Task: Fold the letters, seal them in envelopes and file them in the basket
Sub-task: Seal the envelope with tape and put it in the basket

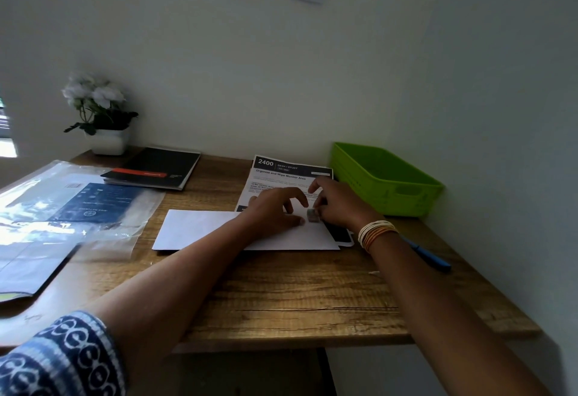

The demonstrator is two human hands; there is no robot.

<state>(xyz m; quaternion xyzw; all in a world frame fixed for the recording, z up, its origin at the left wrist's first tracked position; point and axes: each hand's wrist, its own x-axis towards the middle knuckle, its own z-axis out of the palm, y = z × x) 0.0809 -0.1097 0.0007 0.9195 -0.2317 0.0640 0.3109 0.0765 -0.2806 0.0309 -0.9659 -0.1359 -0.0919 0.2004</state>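
Reaching across a wooden desk (281,302), two bare forearms meet over a white envelope (200,230) that lies flat near the desk's middle. The left hand (272,208) rests on the envelope with its fingers loosely arched and its thumb against the paper – it grips nothing that can be seen. The right hand (337,205), with a stack of orange and white bangles (377,234) at the wrist, has its fingers curled around a small grey object (312,215), pinched at the fingertips just above the envelope's right part; what that object is cannot be told.

Under and behind the hands lies a printed sheet (291,173) with a dark header reading "2400" and a title about a monitor area. A green plastic basket (387,183) stands to the right of the sheet against the wall – apart from the envelope. A blue pen (428,256) lies near the desk's right edge, beside the right forearm.

At the left lie a clear plastic sleeve (62,208) over dark blue printed material, a black notebook (156,169) with a red band, and a white pot of white flowers (100,114) in the far corner
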